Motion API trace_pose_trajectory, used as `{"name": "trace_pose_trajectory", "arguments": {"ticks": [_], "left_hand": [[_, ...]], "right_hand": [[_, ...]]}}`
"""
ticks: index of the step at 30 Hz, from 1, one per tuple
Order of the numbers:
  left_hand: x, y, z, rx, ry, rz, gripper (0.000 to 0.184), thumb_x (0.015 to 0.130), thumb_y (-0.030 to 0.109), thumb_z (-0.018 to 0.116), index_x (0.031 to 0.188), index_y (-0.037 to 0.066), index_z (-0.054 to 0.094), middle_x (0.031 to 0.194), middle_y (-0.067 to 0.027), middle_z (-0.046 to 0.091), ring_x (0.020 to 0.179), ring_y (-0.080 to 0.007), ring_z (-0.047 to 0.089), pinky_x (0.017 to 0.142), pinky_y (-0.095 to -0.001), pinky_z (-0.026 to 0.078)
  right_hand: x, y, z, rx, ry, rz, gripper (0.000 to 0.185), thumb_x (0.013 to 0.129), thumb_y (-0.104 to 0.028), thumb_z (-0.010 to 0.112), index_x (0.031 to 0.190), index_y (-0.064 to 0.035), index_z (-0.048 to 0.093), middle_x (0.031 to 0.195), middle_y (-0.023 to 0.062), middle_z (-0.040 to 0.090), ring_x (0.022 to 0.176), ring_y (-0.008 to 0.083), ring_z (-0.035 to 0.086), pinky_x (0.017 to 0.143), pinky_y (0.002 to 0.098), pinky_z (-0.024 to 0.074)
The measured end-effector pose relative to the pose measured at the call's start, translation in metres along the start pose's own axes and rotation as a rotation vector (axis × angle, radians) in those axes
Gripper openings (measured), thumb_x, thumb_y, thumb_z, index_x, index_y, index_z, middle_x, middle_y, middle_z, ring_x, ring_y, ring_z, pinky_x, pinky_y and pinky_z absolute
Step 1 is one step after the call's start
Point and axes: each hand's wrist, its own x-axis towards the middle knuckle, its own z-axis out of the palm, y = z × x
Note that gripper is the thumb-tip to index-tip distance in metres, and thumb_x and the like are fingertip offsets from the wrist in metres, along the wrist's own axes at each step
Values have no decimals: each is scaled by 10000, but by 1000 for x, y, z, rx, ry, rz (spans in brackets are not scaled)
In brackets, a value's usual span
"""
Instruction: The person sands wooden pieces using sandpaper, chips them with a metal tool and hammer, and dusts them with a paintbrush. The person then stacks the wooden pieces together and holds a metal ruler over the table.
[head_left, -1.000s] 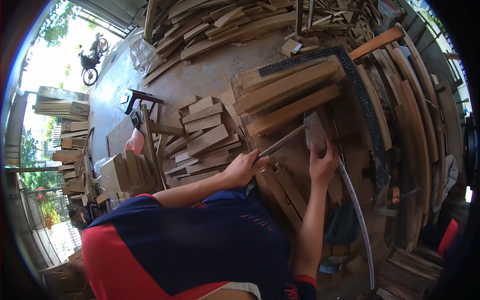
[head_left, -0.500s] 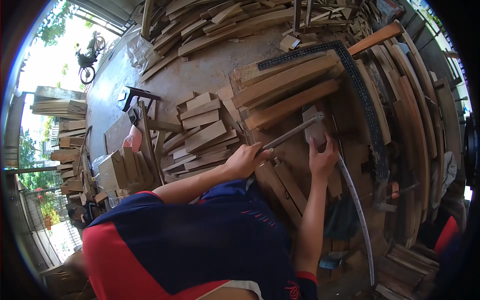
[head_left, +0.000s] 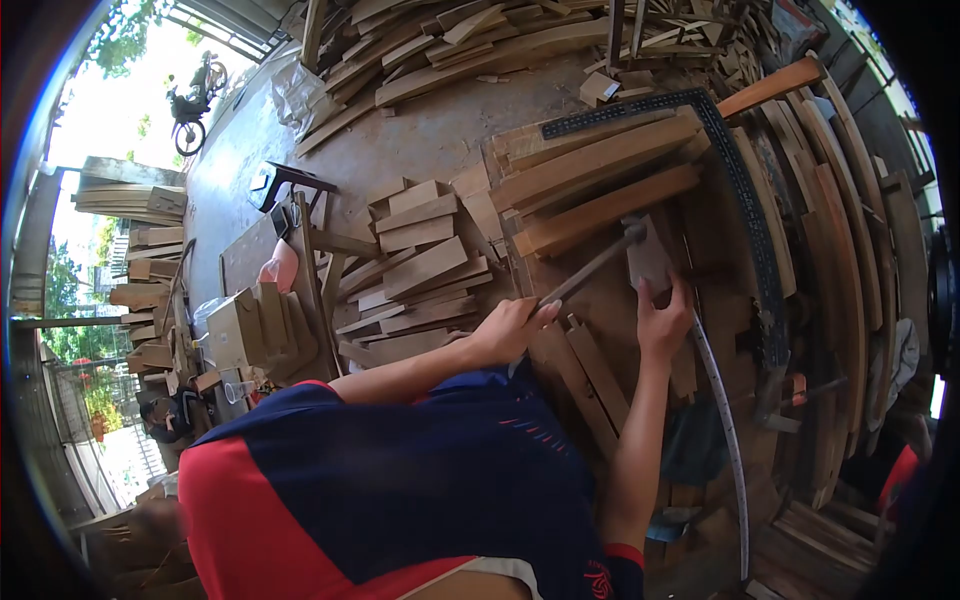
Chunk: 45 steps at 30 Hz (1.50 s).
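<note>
My left hand (head_left: 508,330) is closed around the handle of a hammer (head_left: 590,272). The hammer's head is at the upper left edge of a small, flat, pale grey-brown block (head_left: 650,255); whether they touch, I cannot tell. The fingers and thumb of my right hand (head_left: 665,318) grip the block's lower end. From beside my right hand a white measuring tape (head_left: 720,415) with marks along it curves downward. Just beyond the hammer, several thick wooden pieces (head_left: 610,210) lie side by side on the work surface. Long wooden strips (head_left: 590,370) lie between my forearms.
A dark metal angle with holes (head_left: 740,170) borders the work surface. Stacked boards (head_left: 425,235) lie on the floor at left, near a small stool (head_left: 290,185). Long planks (head_left: 840,270) stand at right. More timber (head_left: 490,60) is piled behind; a motorbike (head_left: 192,105) is outside.
The whole view has shifted, so things appear slightly farther right and lower. The hammer head has moved a little left relative to the block. Both hands keep their grips.
</note>
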Motion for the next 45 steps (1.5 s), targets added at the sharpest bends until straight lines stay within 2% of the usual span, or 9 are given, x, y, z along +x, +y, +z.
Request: {"name": "trace_pose_trajectory", "arguments": {"ticks": [3, 7, 19, 28, 31, 34, 37, 40, 45], "left_hand": [[-10, 15, -4, -45, 112, 55, 526, 1124, 461, 497, 1042, -35, 651, 753, -205, 637, 691, -367, 614, 695, -472, 494], [4, 0, -12, 175, 78, 157, 509, 1108, 460, 521, 995, -19, 650, 774, -284, 673, 785, -504, 663, 714, -541, 500], [19, 10, -6, 168, 37, 134, 549, 1098, 493, 533, 1001, -34, 651, 832, -310, 683, 857, -524, 665, 743, -577, 497], [10, 12, -13, 179, -23, 50, 550, 1095, 500, 529, 1065, -35, 652, 859, -325, 689, 886, -524, 675, 763, -578, 510], [1, 6, -14, 151, -12, 125, 542, 1100, 496, 517, 1083, -30, 646, 874, -330, 690, 898, -534, 672, 775, -580, 514], [13, -9, -13, 237, -18, 41, 531, 1099, 490, 522, 1089, -27, 641, 885, -325, 694, 898, -534, 672, 772, -584, 512], [5, -3, -20, 270, -11, 22, 544, 1093, 505, 527, 1087, -28, 642, 882, -323, 695, 895, -537, 670, 771, -584, 512], [-7, -3, -24, 196, -13, 134, 566, 1090, 521, 524, 1085, -33, 642, 880, -322, 695, 896, -540, 669, 773, -584, 514], [-2, -18, -19, 247, 24, 81, 519, 1100, 472, 525, 1062, -33, 639, 814, -311, 663, 842, -540, 644, 740, -575, 495]], "right_hand": [[0, 2, -1, 21, -12, -7, 502, 881, -304, 845, 1256, -8, 690, 1219, 226, 702, 1138, 432, 664, 967, 501, 550], [1, 0, -3, 55, 14, -35, 492, 873, -290, 851, 1249, -14, 695, 1215, 221, 707, 1137, 433, 666, 972, 497, 549], [6, -4, -15, 157, -71, -41, 577, 779, -237, 918, 1261, -12, 695, 1205, 210, 708, 1120, 424, 671, 974, 490, 547], [6, 0, -12, 123, -48, -52, 555, 784, -225, 910, 1261, -32, 701, 1220, 205, 709, 1120, 422, 670, 966, 489, 548], [5, -1, -11, 73, -70, 1, 550, 792, -230, 904, 1260, -27, 701, 1222, 202, 711, 1128, 422, 669, 972, 491, 545], [7, -4, -11, 112, 0, -60, 540, 777, -224, 913, 1229, -8, 711, 1143, 204, 730, 1073, 414, 693, 929, 474, 550], [5, -2, -13, 109, -9, -58, 545, 772, -223, 917, 1228, -8, 711, 1148, 202, 731, 1075, 414, 692, 930, 477, 550], [5, 0, -11, 64, -63, 10, 568, 789, -235, 910, 1276, -31, 699, 1199, 202, 714, 1117, 422, 672, 970, 490, 546], [6, -2, -12, 103, -21, -32, 557, 781, -253, 913, 1242, -16, 709, 1173, 204, 726, 1090, 420, 685, 945, 478, 552]]}}
